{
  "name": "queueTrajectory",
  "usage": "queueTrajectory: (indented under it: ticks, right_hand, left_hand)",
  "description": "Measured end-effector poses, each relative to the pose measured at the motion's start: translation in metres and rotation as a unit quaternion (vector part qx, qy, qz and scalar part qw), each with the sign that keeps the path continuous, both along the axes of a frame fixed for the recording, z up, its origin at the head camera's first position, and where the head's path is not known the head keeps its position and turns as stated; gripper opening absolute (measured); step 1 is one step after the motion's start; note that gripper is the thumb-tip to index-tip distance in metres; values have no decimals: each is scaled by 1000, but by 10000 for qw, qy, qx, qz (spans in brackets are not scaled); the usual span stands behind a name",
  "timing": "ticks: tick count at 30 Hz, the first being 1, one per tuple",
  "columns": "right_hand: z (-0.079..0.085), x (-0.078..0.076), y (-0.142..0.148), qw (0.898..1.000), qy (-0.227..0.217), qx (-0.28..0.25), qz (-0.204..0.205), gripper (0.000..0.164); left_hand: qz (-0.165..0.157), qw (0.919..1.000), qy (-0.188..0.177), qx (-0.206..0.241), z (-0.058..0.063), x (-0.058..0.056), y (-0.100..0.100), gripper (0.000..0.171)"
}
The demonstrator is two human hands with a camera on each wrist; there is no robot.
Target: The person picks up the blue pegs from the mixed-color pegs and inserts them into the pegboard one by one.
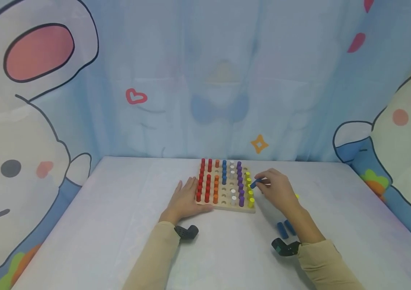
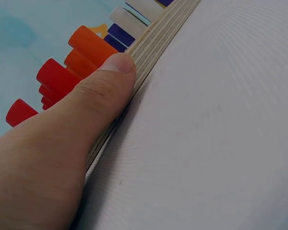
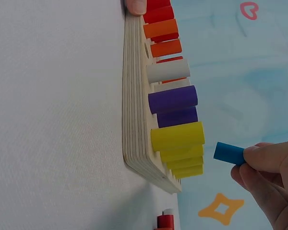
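"Blue cylindrical peg (image 3: pixel 229 153): where?"
"Pinched in the right hand (image 1: pixel 278 192), tilted, jutting past its fingertips."
"And the left hand (image 1: pixel 187 200)?"
"Fingers extended against the pale wooden pegboard (image 3: pixel 134 105); turning the peg upright should help above any bare round hole (image 1: pixel 224 196) left of the pinching fingers."

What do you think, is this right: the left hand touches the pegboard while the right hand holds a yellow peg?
Not quite: the peg in the right hand is blue, not yellow, as the right wrist view shows. The left hand does touch the pegboard.
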State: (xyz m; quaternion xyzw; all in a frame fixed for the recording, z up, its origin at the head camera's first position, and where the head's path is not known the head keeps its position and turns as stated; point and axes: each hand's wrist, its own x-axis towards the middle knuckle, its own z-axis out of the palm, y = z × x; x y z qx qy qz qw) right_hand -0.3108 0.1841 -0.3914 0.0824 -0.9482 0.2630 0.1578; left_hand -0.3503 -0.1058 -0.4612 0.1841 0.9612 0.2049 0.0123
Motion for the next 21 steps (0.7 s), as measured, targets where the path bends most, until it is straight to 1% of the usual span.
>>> queueTrajectory:
  ticks: [5,10,14,18,21]
  right_hand:
    - [5,4,-2,9999,110,-14,28,19]
    - [8,5,-6,9999,74,-66,73,20]
    - [11,3,-9,10000,52,28,65,20]
    - [16,1,-12,9998,-2,204,36,20]
    - [21,-1,-16,9997,-95,221,47,21]
  left_hand:
    - [-35,10000,42,22,-2,-1,0,119]
    - [-19,10000,70,-29,-2,0,0,119]
    - [-10,10000,50,-46,-2,0,0,118]
    - [0,10000,29,-17,0,1,0,117]
    - [13,10000,14,-11,1,2,0,117]
